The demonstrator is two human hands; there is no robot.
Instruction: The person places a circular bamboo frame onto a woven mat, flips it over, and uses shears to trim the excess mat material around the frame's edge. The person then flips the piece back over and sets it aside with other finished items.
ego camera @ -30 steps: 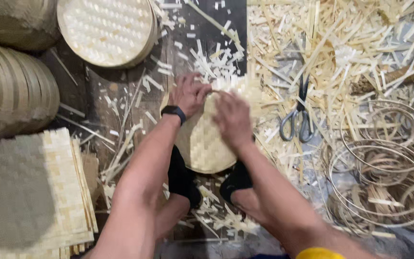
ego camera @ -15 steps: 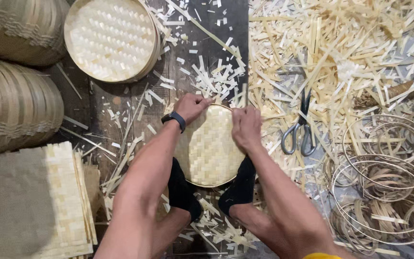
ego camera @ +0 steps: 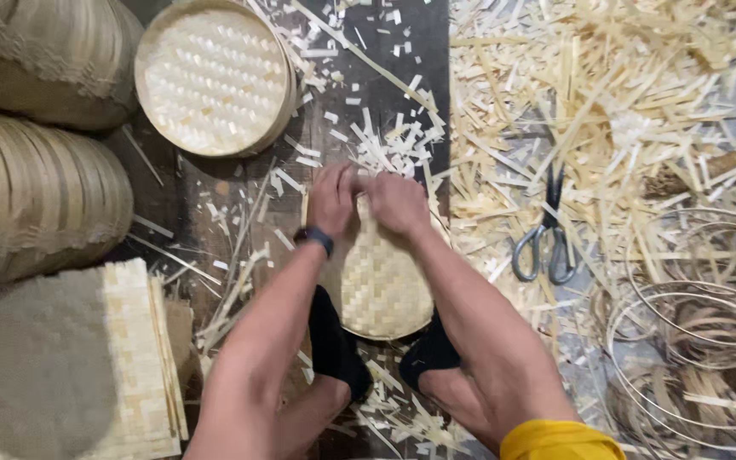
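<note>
At the far left lie stacks of bamboo hoops on their sides, with a pile of square woven mats below them. Up the board from the hands sits a finished round woven tray, well apart from them.

The left hand rests palm down on the far rim of the round woven disc, fingers curled over the edge and pressing; a dark wristband sits on that wrist. The right hand is just beside it, touching or nearly touching it at the thumbs, also bent over that far rim. Both hands are closed down on the disc's edge, not open. The disc lies flat on the dark board, stretching from the hands back toward the body, its near edge held between two feet in black socks. So the unworked rim runs away from the hands on both sides, left side nearer the left hand, right side nearer the right.

To the right, scissors lie shut among bamboo shavings, nearer the right hand. Farthest right are thin loose rings
</note>
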